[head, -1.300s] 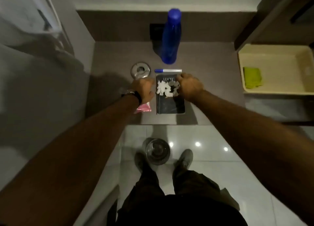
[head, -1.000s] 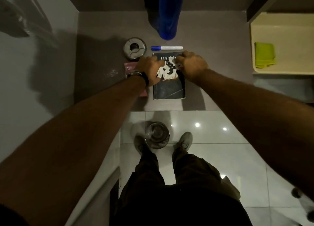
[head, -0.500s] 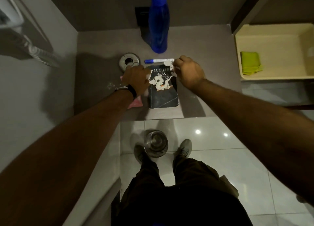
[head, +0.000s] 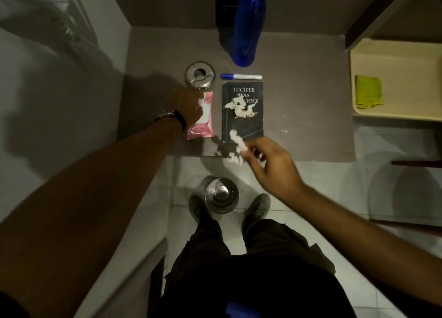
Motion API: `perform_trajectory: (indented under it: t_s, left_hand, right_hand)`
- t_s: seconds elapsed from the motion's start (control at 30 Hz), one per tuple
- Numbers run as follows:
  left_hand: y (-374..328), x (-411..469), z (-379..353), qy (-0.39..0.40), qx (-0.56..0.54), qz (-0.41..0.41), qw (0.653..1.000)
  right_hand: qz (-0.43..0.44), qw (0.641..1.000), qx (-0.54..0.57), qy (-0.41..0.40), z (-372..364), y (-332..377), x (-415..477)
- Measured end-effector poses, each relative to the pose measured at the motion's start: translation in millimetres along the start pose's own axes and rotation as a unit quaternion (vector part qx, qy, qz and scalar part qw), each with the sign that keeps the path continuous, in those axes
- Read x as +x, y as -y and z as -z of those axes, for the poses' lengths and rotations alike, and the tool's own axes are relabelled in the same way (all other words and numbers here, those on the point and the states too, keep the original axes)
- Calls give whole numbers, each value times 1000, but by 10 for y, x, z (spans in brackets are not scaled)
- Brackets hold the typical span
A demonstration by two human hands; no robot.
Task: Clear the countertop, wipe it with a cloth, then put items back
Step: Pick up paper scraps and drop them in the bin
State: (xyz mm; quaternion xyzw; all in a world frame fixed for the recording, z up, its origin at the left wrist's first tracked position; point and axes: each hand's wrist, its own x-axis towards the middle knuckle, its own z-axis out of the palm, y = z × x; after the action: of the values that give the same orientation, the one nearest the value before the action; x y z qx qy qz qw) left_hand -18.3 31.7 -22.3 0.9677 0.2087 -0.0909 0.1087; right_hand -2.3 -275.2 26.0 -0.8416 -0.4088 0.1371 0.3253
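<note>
On the grey countertop [head: 299, 102] lies a black book [head: 242, 124] with torn white paper scraps [head: 241, 108] on its cover. My right hand [head: 272, 167] hovers blurred at the counter's front edge, more white scraps [head: 236, 139] at its fingertips. My left hand [head: 189, 106] rests curled on the upper left of a pink packet [head: 203, 126]; its fingers are hidden. A metal ashtray [head: 199, 74], a blue-capped marker [head: 241, 76] and a tall blue bottle [head: 247, 25] stand behind. A green cloth [head: 368, 91] lies in a cream tray [head: 394, 57] at right.
A steel bin [head: 221, 194] stands on the tiled floor between my shoes, just below the counter's front edge. A grey wall bounds the counter on the left. Small white crumbs [head: 283, 124] dot the counter right of the book.
My right hand has pulled back from the top of the book to the front edge, carrying scraps. My left hand has shifted left off the book onto the pink packet.
</note>
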Motion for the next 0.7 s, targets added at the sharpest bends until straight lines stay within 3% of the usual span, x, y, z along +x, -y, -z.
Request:
perform_trajectory:
  t_s: [0.17, 0.3, 0.4, 0.57, 0.7]
  left_hand:
    - [200, -226, -71, -2, 13, 30, 999]
    - [312, -398, -99, 2, 66, 32, 997]
    - [373, -523, -85, -12, 69, 25, 997]
    - [361, -574, -17, 34, 99, 51, 993]
    - [269, -545, -49, 20, 27, 64, 997]
  right_hand:
    - [-10, 985, -82, 151, -742, -183, -345]
    - [-85, 916, -162, 356, -1150, -425, -316]
    - [-88, 869, -219, 435, -1237, -534, -347]
    - [-23, 895, -141, 421, -880, -406, -133]
    - [91, 952, -144, 253, -404, -192, 335]
